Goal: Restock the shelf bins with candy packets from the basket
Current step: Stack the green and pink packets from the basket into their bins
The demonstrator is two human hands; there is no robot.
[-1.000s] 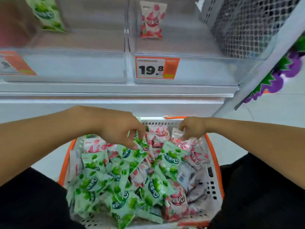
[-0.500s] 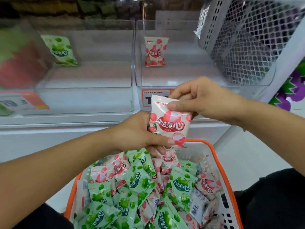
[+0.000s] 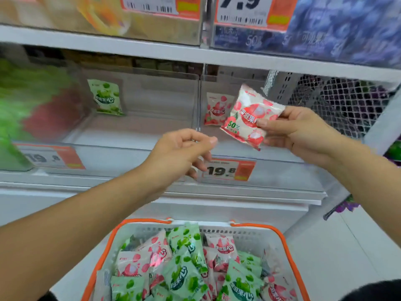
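**Pink packet held up at the right-hand bin**

White metal shelving [image 3: 195, 55] spans the view, carrying 2 clear, hard-plastic bins with straight walls. The left bin [image 3: 138, 127] holds 1 green packet [image 3: 106, 97] standing against its back wall; the right bin [image 3: 282, 153] holds 1 pink packet [image 3: 214, 109] likewise upright. Each bin front bears an orange-and-white price tag; the right one [image 3: 229, 169] reads 19.8. Below, a white perforated plastic basket [image 3: 280, 233] with an orange rim sits heaped with glossy, crinkled green and pink candy packets [image 3: 184, 272]. The right hand [image 3: 297, 133] pinches a flat, square pink-and-white packet [image 3: 251, 118] by its edge, tilted, in front of the right bin's opening. The left hand [image 3: 182, 151] is beside it, fingers loosely curled, thumb meeting forefinger, holding nothing.
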